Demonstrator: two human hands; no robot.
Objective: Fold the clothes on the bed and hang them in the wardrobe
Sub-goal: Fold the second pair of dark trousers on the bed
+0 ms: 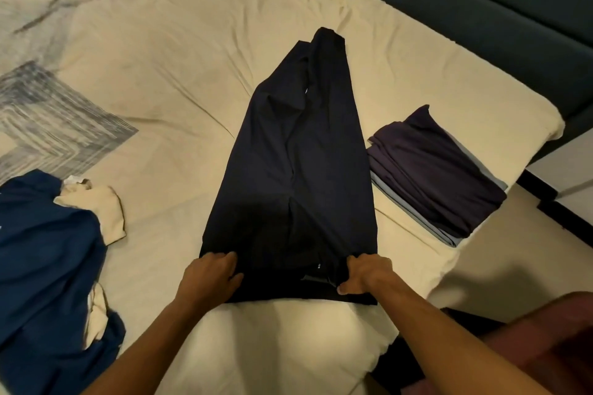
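Both hands hold the near end of the dark navy trousers point(288, 170), which lie lengthwise down the middle of the bed point(179, 51), legs together and running away from the person. Left hand point(211, 276) rests on the near left corner of the cloth, fingers bent over its edge. Right hand point(365, 276) grips the near right side, fingers curled into the fabric and thumb pressed on top. Just right of the trousers sits a folded pile, a dark purple garment point(433, 170) on top of a pale grey one point(446, 236). To the left, near the bed's edge, lies a crumpled blue garment point(48, 266) with a cream cloth point(102, 212) beside it. A dark green headboard point(481, 9) runs along the far right.
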